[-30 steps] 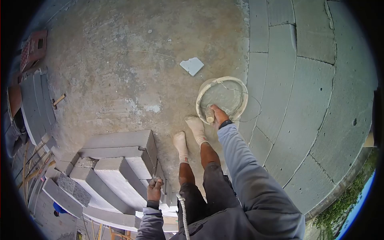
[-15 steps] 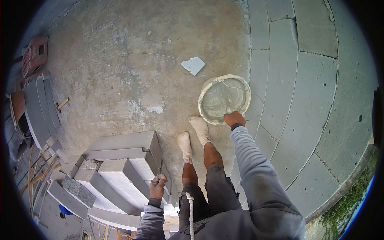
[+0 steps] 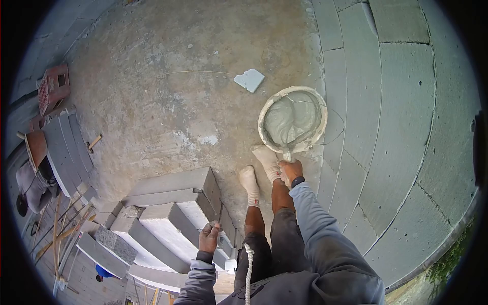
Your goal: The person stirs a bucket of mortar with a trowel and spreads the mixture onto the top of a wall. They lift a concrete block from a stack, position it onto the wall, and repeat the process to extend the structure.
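Observation:
A round pale bucket of wet grey mortar stands on the floor beside the block wall. At its near rim my right hand is closed around the handle of a mortar-coated tool, whose far end lies in or over the mortar. My left hand is closed above the stacked blocks, near their right side. What its fingers hold, if anything, is too small to tell.
Grey blocks are stacked at the lower left. The block wall runs along the right. A white fragment, a hammer and a red crate lie farther off. Another person bends at the far left.
My right hand has drawn back toward me from the bucket's rim, and the tool now shows. The mortar's surface has changed shape. A bent person has come into view at the left.

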### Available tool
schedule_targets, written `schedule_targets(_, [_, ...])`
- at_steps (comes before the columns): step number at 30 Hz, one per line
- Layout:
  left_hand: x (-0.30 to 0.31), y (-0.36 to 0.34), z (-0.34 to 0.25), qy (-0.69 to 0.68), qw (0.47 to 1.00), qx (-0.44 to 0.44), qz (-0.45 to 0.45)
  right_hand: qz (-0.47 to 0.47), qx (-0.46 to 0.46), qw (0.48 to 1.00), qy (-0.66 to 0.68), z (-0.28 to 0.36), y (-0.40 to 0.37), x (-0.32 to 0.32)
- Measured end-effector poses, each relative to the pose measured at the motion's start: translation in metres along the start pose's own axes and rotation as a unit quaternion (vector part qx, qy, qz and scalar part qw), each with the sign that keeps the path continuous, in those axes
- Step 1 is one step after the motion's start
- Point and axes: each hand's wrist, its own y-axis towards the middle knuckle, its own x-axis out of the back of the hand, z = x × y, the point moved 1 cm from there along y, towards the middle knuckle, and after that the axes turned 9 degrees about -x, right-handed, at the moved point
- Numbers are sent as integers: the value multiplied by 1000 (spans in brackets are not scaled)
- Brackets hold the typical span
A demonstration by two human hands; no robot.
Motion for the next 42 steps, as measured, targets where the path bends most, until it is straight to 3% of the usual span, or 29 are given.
schedule_targets(2, [3, -3, -18, -7, 999, -29, -15, -77, 52, 996, -18, -10, -27, 9])
schedule_targets(6, [11, 2, -26, -1, 997, -72, -13, -186, 317, 928, -57, -65, 18, 21])
schedule_targets(9, [17, 2, -15, 26, 996, -86, -7, -90, 225, 970, 33, -68, 34, 25])
schedule_targets(12, [24, -4, -4, 60, 994, -89, 12, 83, 18, 988, 131, -29, -2, 33])
schedule_targets(16, [43, -17, 7, 74, 991, -107, 12, 174, 40, 967, 181, -29, -39, 43])
schedule_targets(22, [50, -45, -42, 79, 981, -176, 31, 299, 54, 929, 209, -53, -144, 95])
schedule_targets(26, [59, -66, -79, 87, 968, -235, 33, 348, 101, 908, 212, -48, -263, 150])
schedule_targets(31, [58, -97, -117, -11, 949, -313, 32, 386, 185, 872, 238, -33, -373, 231])
schedule_targets(35, [66, -99, -109, -49, 946, -319, 32, 332, 315, 859, 228, 10, -435, 306])
schedule_targets(39, [78, -74, -73, -49, 946, -319, 34, 45, 401, 906, 130, 78, -499, 364])
schedule_targets(41, [73, -96, -72, -44, 953, -300, 0, -134, 445, 885, 37, 121, -474, 392])
schedule_targets(42, [69, -105, -75, -43, 955, -294, -19, -232, 422, 876, -19, 141, -470, 403])
